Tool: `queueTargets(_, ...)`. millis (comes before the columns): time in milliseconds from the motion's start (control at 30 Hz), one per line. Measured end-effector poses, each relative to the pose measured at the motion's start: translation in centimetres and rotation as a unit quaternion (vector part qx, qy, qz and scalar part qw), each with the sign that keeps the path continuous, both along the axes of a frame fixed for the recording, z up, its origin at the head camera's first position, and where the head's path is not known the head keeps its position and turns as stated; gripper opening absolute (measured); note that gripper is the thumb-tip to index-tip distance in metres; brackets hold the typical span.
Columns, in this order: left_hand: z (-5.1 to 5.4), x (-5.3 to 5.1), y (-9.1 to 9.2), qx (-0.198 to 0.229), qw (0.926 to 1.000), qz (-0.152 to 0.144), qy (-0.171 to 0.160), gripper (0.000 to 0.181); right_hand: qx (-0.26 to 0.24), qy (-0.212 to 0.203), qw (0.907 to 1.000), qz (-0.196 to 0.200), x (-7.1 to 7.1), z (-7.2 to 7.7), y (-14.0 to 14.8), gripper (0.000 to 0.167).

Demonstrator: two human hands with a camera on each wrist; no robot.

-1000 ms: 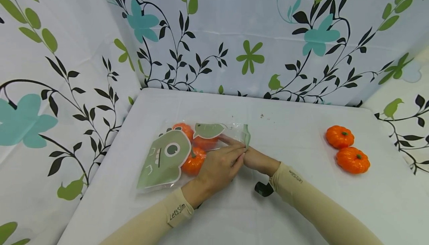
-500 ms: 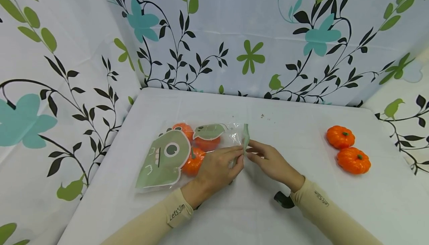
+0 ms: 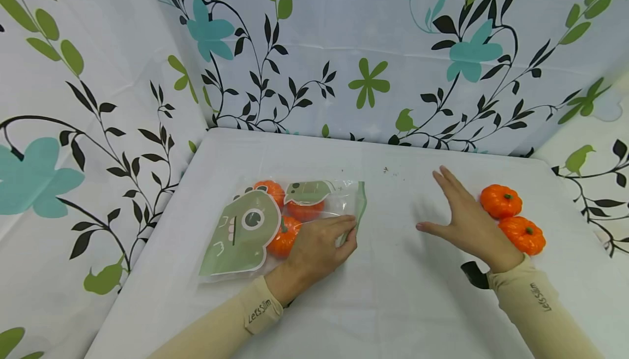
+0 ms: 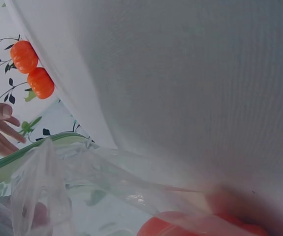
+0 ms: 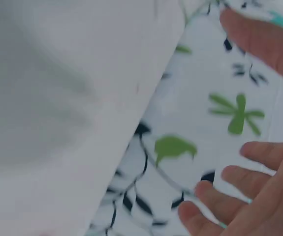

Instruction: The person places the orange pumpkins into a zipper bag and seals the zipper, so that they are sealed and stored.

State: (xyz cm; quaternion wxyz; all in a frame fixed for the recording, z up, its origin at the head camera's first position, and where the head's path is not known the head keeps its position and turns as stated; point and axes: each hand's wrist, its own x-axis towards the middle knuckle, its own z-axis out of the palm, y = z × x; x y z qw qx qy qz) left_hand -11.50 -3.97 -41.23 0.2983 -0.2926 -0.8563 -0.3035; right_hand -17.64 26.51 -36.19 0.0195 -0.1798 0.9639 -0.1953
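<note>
A clear zip bag with a green cartoon monster print lies on the left of the table. Inside it are three orange toy pumpkins, partly covered by the print. My left hand pinches the bag's near side by its green zip edge. In the left wrist view the bag's mouth bulges apart. Two more toy pumpkins lie touching at the right. Just left of them hovers my right hand, thumb and fingers spread, holding nothing; its fingers look straight in the right wrist view.
The white table meets a hanging cloth with leaf and flower prints at its back and sides. A few small brown specks mark the tabletop near the back. A black device sits at my right wrist.
My right hand has come out of the bag, drawn away from its edge and swung right to the loose pumpkins, its fingers spreading. The left hand has stayed on the bag.
</note>
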Motion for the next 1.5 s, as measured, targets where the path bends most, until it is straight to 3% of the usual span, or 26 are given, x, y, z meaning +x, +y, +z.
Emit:
queueTargets(200, 0.0, 0.1, 0.1, -0.010, 0.9999, 0.000, -0.009, 0.019, -0.009, 0.022, 0.9989, -0.040, -0.6, 0.8, 4.7, 0.145)
queueTargets(433, -0.2, 0.1, 0.2, -0.011, 0.9999, -0.001, -0.011, 0.020, 0.020, 0.045, 0.9940, -0.098, -0.8, 1.2, 9.6, 0.153)
queueTargets(667, -0.2, 0.2, 0.4, -0.010, 0.9999, -0.003, -0.009, 0.020, 0.045, 0.036, 0.9840, -0.169, -0.1, 0.9, 12.7, 0.154)
queueTargets(867, -0.1, 0.3, 0.4, -0.009, 0.9999, 0.000, -0.004, 0.019, 0.035, 0.018, 0.9825, -0.182, 0.3, 0.0, 14.5, 0.153)
queueTargets(1100, 0.0, 0.4, 0.3, -0.005, 1.0000, -0.003, 0.004, 0.018, 0.012, -0.009, 0.9841, -0.177, 0.4, -2.1, 16.5, 0.148)
queueTargets(1500, 0.1, 0.5, 0.3, -0.011, 0.9999, -0.001, -0.002, 0.018, 0.015, -0.105, 0.9730, -0.205, 0.6, -4.8, 18.4, 0.147)
